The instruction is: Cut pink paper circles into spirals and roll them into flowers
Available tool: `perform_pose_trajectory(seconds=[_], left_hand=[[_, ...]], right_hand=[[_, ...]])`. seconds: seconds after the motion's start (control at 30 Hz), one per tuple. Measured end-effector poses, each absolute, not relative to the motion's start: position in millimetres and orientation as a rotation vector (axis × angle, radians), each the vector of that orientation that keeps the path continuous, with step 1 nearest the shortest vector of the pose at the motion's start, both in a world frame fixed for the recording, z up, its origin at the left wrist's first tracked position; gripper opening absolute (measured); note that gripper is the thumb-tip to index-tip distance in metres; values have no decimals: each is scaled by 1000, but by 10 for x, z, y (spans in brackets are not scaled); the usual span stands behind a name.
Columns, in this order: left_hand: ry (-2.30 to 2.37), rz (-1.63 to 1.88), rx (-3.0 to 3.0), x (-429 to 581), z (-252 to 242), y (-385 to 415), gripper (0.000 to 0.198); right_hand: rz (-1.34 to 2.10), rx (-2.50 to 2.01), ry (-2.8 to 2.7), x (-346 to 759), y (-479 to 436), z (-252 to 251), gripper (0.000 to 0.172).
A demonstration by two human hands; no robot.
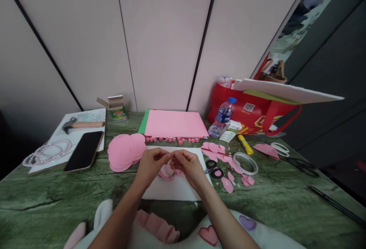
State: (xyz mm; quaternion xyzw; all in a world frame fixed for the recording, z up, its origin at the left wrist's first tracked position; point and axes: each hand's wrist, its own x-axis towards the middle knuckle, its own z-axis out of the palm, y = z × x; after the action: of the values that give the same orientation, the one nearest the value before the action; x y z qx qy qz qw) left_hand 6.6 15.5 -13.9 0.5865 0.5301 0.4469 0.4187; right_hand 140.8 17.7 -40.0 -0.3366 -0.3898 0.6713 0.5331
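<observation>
My left hand (154, 162) and my right hand (187, 164) meet over a white sheet (174, 193), their fingertips pinched close together. Whatever lies between the fingers is too small and hidden to make out. Just below them, partly covered by the hands, are curled pink paper pieces (166, 173). Black-handled scissors (216, 172) lie at the sheet's right edge, beside my right hand. To the left of my left hand rests a stack of round pink paper cutouts (126, 151). A row of small rolled pink paper flowers (180, 140) runs along the sheet's far edge.
Pink card sheets (175, 122) lie at the back. Rightward are a tape roll (255, 169), a glue stick (245, 144), pink scraps (227, 185), a water bottle (223, 117) and a red bag (257, 108). Leftward are a phone (85, 151), a hammer (85, 124) and beads (47, 153).
</observation>
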Motion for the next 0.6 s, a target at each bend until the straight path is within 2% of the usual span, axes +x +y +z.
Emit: perform_pose_trajectory(seconds=[0.6], left_hand=[[1333, 989, 1513, 116, 11, 163, 19]], right_hand=[[1763, -765, -1017, 1648, 270, -371, 18]])
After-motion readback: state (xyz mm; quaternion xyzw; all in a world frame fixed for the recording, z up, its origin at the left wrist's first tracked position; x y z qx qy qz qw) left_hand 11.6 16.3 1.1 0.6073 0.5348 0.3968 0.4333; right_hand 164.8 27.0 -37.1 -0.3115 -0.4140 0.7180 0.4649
